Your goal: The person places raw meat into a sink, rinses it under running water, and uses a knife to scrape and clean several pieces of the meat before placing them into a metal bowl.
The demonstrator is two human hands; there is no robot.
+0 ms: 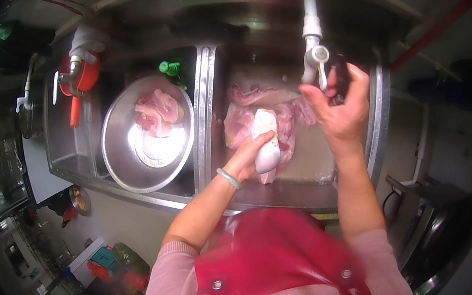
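My left hand (245, 159), with a pale bangle on its wrist, grips a whitish, rounded piece of raw meat (269, 158) above the right sink basin (317, 158). Beneath it, several pink cuts of raw meat (239, 126) lie in that basin in shallow, cloudy water. At the basin's right side my right hand (340, 106) is raised with thumb and fingers apart, around the lever of the tap (316, 57). Whether it touches the lever I cannot tell. A large steel bowl (122, 164) in the neighbouring basin holds a few pieces of raw meat (157, 113).
A metal divider (204, 120) separates the basins. Behind the bowl stands a green object (169, 68). Farther left, a red dipper (88, 75) and a grey glove (86, 41) are by a second tap (70, 78). White pipe (309, 3) feeds the near tap.
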